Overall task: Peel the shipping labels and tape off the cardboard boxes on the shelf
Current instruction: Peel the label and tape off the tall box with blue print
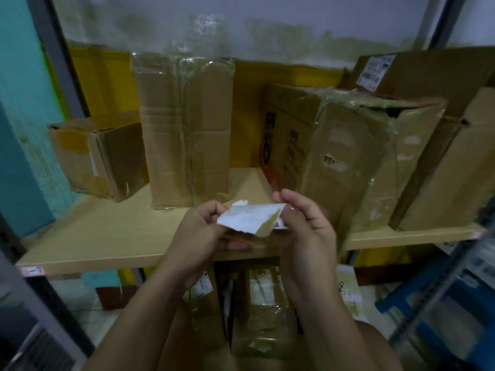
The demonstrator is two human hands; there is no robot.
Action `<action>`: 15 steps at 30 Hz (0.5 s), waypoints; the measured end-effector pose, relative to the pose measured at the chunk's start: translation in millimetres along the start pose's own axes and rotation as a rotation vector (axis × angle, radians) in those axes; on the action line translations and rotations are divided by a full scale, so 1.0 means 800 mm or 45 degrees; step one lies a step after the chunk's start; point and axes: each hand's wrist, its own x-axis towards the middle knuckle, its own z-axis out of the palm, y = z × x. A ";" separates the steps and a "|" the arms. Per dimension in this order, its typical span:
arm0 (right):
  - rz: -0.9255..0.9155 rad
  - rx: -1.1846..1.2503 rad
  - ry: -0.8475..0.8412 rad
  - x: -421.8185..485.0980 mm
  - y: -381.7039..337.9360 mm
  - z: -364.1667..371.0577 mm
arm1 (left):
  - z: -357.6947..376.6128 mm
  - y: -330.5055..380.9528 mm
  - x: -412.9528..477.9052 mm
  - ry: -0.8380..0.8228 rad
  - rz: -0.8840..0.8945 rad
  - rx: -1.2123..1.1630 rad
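Landmark: the tall box [184,129], wrapped in clear tape, stands upright on the shelf board [107,236], near its back.
Peeled label: a torn white label piece [249,218] with a brown cardboard layer stuck to its lower right corner is held in the air in front of the tall box and slightly to its right, off every box.
Left hand: the left hand [203,231] pinches the left end of the label piece, fingers curled under it and thumb on top.
Right hand: the right hand [302,223] pinches the right end, thumb and fingertips closed on the paper.
Small box: a dented small box [99,156] with brown tape patches sits left of the tall box, just beside it.
Printed box: a printed box [289,135] with black and red markings stands right of the tall box, with a gap of bare shelf between them.
Leaning box: a leaning box [348,162] under wrinkled clear tape, showing pale torn patches, rests against the printed box on the side away from the tall box.
Upper box: further right and higher, an upper box [428,73] carries a white shipping label [376,68].
Lower boxes: more lower boxes [265,303] with tape and labels stand below the shelf board, beneath the hands.
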 end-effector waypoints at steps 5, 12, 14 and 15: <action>-0.049 -0.688 -0.061 0.016 0.019 0.005 | -0.017 0.007 -0.012 0.050 0.015 -0.179; 0.083 -0.649 -0.247 0.018 0.023 0.015 | -0.019 0.010 -0.012 0.023 0.084 -0.118; 0.229 -0.501 -0.268 0.024 0.022 0.011 | -0.022 0.012 -0.009 0.034 0.080 -0.047; 0.262 -0.452 -0.272 0.027 0.021 0.009 | -0.023 0.011 -0.006 0.041 0.072 0.000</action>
